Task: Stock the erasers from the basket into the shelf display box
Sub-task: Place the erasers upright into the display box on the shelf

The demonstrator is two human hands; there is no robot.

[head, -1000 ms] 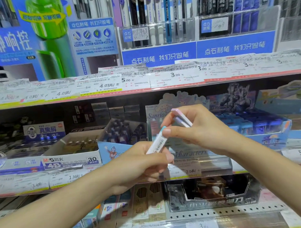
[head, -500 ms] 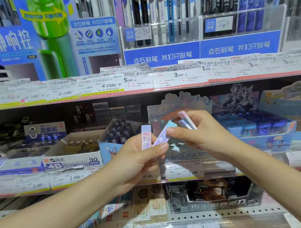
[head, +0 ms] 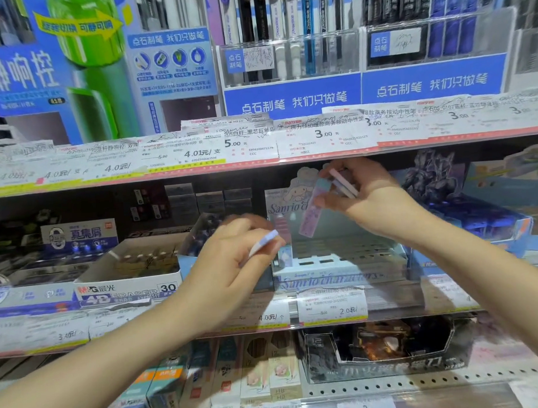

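Observation:
The pale blue Sanrio display box (head: pixel 340 274) stands on the middle shelf, its slotted inside mostly bare, with a few erasers upright at its left wall. My right hand (head: pixel 374 200) hovers above the box and holds several slim pastel erasers; one purple and blue eraser (head: pixel 312 211) hangs down from its fingers, two pink ones (head: pixel 341 181) lie higher in the grip. My left hand (head: pixel 230 257) sits at the box's left front corner, pinching one lilac eraser (head: pixel 264 242). The basket is out of view.
A white M&G eraser box (head: pixel 127 288) stands left of the display box, a blue carton (head: pixel 475 221) to its right. Price tags line the shelf edges (head: pixel 332 308). Pen racks (head: pixel 291 90) fill the shelf above, more stationery the shelf below.
My hands have moved apart. The right hand rose and went deeper over the box with its erasers. The left hand dropped slightly, still pinching its one eraser, which now lies tilted.

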